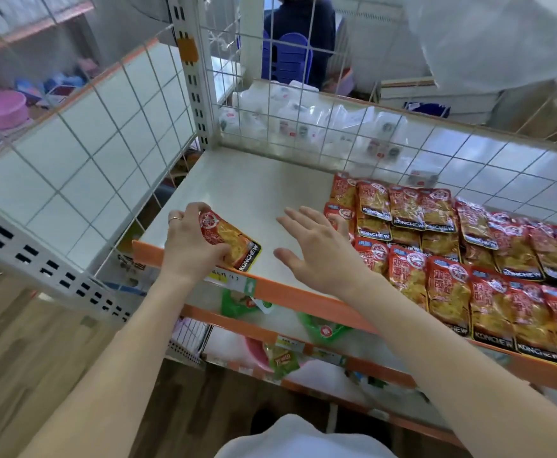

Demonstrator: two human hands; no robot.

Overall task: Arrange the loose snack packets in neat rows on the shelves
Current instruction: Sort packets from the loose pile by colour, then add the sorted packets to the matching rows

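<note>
Red-and-yellow snack packet point(231, 242), gripped by the curled fingers of the left hand point(191, 246) at the front edge of the shelf point(254, 186), towards its left corner. Right hand point(317, 246) spread, fingers straight, over bare shelf just beside the overlapping rows point(452, 292). Advised: lay the packet label-up, continuing the front row leftward with edges aligned.

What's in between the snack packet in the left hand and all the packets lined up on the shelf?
In the head view, only the open right hand, over bare white shelf.
</note>
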